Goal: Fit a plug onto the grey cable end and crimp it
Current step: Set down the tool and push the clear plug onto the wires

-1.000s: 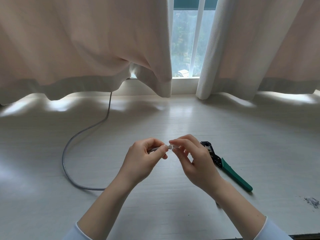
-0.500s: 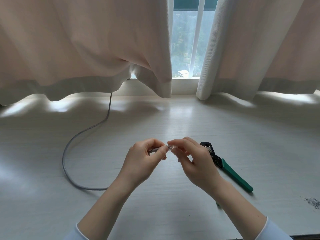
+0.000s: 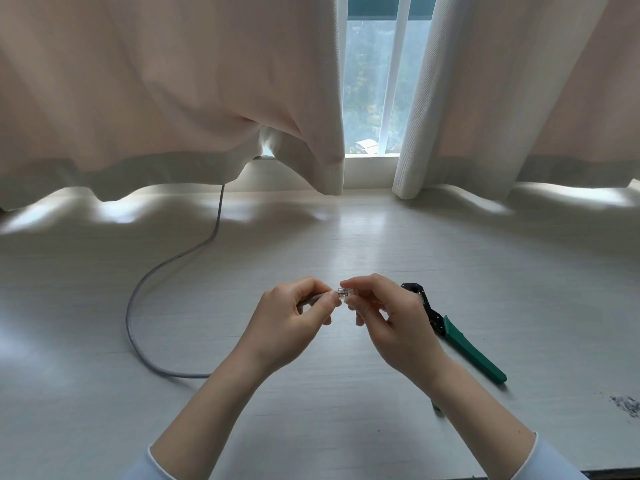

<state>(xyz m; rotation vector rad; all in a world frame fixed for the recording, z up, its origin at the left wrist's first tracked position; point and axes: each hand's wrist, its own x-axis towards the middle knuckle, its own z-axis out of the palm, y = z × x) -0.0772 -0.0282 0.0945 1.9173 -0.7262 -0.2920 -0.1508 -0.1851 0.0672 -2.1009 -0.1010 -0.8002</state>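
Note:
A grey cable (image 3: pixel 145 289) loops over the white table from under the curtain and runs into my left hand (image 3: pixel 287 320), which pinches its end between thumb and forefinger. A small clear plug (image 3: pixel 346 292) sits at that cable end, pinched by the fingertips of my right hand (image 3: pixel 391 323). Both hands hover above the table's middle, fingertips almost meeting. The crimping tool (image 3: pixel 457 341), black head and green handles, lies on the table just right of my right hand; part of it is hidden behind my right wrist.
Pale curtains (image 3: pixel 173 98) hang down to the back of the white table (image 3: pixel 381 237), with a window gap between them. A small patch of dark scraps (image 3: pixel 625 403) lies near the table's right front edge.
The hands have barely shifted. More of the clear plug now shows between the fingertips than one second ago.

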